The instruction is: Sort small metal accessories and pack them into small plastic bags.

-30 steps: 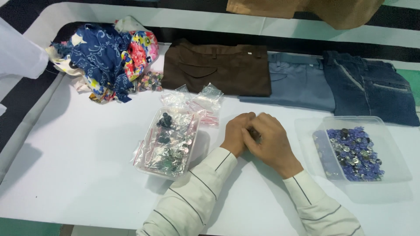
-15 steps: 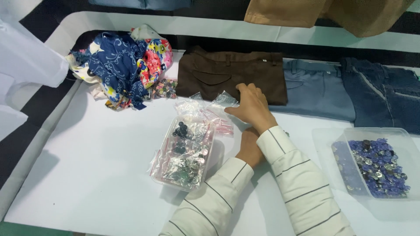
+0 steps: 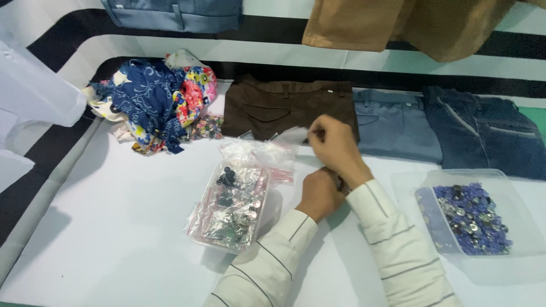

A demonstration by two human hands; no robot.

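My right hand (image 3: 335,146) reaches forward over the table and pinches the edge of a small clear plastic bag (image 3: 290,136), which lies at the front of the folded brown trousers (image 3: 284,102). Curled into a fist, my left hand (image 3: 318,193) rests on the white table just below it; I cannot see whether it holds anything. Left of my hands is a loose heap of small clear zip bags (image 3: 256,152). Below that heap stands a clear tray (image 3: 232,206) packed with bagged dark and silvery buttons.
A clear box (image 3: 515,227) of purple and silver buttons stands at the right. Grey-blue jeans (image 3: 392,122) and dark blue jeans (image 3: 489,131) lie folded beside the brown trousers. A floral fabric heap (image 3: 153,105) with loose buttons (image 3: 207,128) sits at the back left. Garments hang above.
My hands were together on the table; the right hand has moved forward to the small bags by the brown trousers and pinched one. The left hand stayed put. The view shifted.
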